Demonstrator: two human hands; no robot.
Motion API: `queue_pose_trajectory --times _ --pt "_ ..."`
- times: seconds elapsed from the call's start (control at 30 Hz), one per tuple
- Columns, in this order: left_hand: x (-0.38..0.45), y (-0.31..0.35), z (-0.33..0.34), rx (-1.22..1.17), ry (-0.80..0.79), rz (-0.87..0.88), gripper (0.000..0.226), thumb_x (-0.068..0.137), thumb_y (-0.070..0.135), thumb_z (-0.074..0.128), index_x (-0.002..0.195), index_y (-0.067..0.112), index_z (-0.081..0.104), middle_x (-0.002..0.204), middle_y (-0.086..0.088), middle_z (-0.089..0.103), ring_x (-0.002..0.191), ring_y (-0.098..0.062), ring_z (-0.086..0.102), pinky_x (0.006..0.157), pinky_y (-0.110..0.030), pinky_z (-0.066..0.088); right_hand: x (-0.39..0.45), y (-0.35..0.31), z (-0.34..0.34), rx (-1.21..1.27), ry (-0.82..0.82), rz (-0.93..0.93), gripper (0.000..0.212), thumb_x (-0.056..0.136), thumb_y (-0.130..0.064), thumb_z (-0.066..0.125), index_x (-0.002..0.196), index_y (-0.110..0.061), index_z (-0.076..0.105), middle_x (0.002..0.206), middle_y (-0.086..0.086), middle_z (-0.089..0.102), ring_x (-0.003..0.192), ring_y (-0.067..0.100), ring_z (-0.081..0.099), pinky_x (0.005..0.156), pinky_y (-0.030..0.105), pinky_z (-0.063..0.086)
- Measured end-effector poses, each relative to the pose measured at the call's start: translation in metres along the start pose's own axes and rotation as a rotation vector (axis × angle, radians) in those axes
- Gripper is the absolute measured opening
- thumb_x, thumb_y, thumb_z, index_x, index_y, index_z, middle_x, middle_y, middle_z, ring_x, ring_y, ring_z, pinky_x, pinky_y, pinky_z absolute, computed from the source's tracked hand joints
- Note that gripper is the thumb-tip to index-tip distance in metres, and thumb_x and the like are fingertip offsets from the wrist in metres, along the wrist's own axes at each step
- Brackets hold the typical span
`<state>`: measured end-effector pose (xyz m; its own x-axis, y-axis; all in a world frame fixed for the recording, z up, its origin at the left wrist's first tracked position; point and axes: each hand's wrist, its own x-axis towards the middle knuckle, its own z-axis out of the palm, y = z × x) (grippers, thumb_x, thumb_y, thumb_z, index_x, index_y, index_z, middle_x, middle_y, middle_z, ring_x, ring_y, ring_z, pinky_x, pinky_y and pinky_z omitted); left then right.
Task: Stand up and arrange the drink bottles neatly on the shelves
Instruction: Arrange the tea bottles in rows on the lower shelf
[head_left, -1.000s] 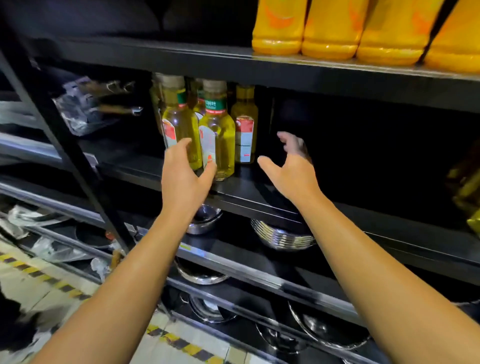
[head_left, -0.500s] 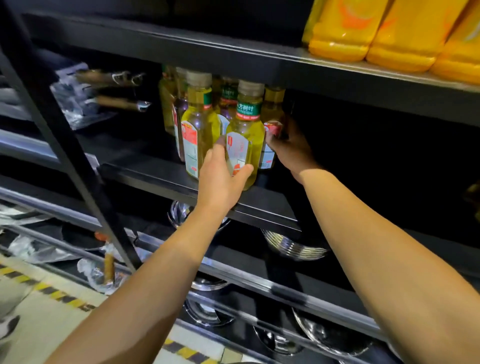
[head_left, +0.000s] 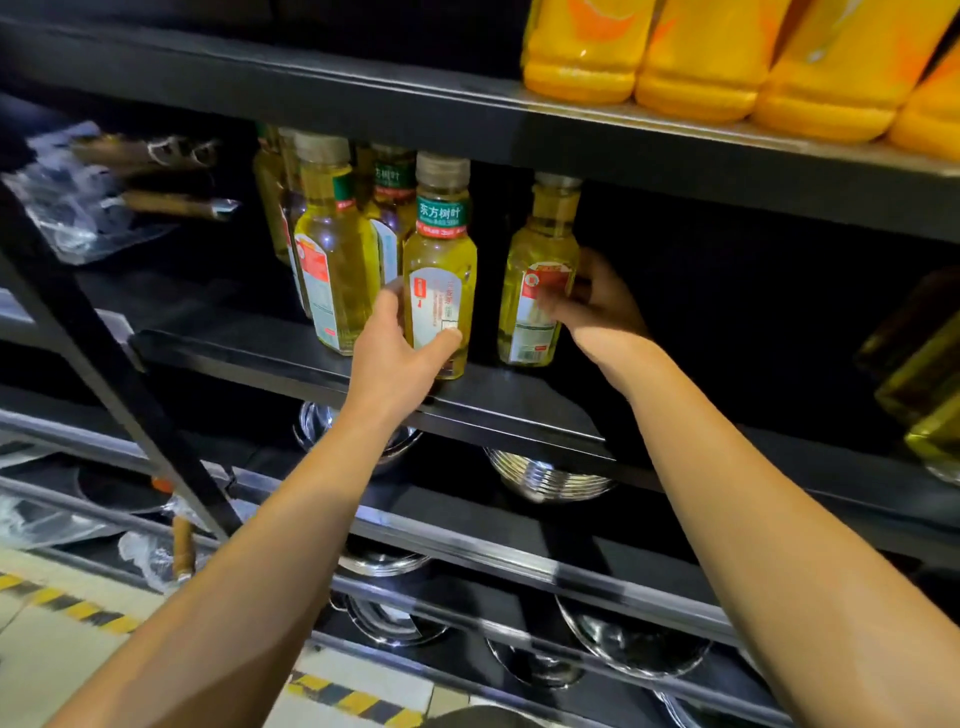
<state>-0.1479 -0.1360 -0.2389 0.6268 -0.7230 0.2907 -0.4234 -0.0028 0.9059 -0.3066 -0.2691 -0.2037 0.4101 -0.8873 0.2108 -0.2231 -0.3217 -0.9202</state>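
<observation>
Overhead, orange bottles (head_left: 696, 52) line the upper shelf (head_left: 363, 104), close above the tea caps. Your left hand (head_left: 400, 353) curls round the front tea bottle (head_left: 441, 270) at the middle shelf's (head_left: 311, 364) front edge; your right hand (head_left: 592, 312) grips the neighbouring bottle (head_left: 540, 275) just beside it.
</observation>
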Motion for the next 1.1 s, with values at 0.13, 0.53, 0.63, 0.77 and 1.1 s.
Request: queue_pose_trajectory --times 0.13,0.53,0.63,0.77,1.1 --pt "-0.004 0.007 0.008 0.001 -0.027 0.01 0.068 0.082 0.025 0.077 0.14 0.018 0.04 0.118 0.006 0.06 0.104 -0.008 0.058 0.075 -0.009 0.049 -0.021 0.014 -0.04 0.144 0.087 0.084 0.061 0.083 -0.009 0.075 0.137 -0.017 0.047 0.126 -0.002 0.063 0.118 0.017 0.059 0.1 0.037 0.048" --pt "-0.021 0.031 0.072 0.035 -0.2 0.115 0.071 0.079 0.029 0.08 0.138 0.022 0.042 0.114 0.014 0.056 0.101 0.0 0.052 0.069 0.005 0.034 -0.086 0.015 -0.079 -0.206 0.456 0.187 0.031 0.078 -0.03 0.077 0.09 -0.014 0.052 0.086 -0.003 0.055 0.074 0.009 0.056 0.059 0.023 0.042" --pt "-0.02 0.031 0.072 0.038 -0.211 0.118 0.072 0.079 0.029 0.08 0.139 0.02 0.041 0.115 0.014 0.055 0.103 0.0 0.052 0.07 0.004 0.036 -0.116 0.018 -0.078 -0.228 0.498 0.063 0.04 0.08 -0.036 0.073 0.102 -0.018 0.045 0.102 -0.002 0.049 0.082 0.007 0.051 0.066 0.018 0.041" --pt "-0.022 0.033 0.072 0.039 -0.212 0.111 0.071 0.08 0.027 0.08 0.138 0.019 0.042 0.111 0.015 0.054 0.099 0.001 0.051 0.067 0.009 0.033 -0.114 0.019 -0.095 -0.003 0.523 0.113 0.05 0.083 -0.029 0.07 0.127 -0.024 0.044 0.126 -0.003 0.051 0.111 0.01 0.053 0.087 0.024 0.046" --pt "-0.029 0.038 0.074 0.047 -0.217 0.113 0.071 0.08 0.025 0.08 0.138 0.018 0.04 0.112 0.012 0.051 0.095 0.003 0.048 0.064 0.007 0.034 -0.107 0.025 -0.094 -0.148 0.38 0.163 0.036 0.089 -0.027 0.067 0.12 -0.013 0.055 0.103 -0.007 0.061 0.08 -0.003 0.056 0.052 0.004 0.04"
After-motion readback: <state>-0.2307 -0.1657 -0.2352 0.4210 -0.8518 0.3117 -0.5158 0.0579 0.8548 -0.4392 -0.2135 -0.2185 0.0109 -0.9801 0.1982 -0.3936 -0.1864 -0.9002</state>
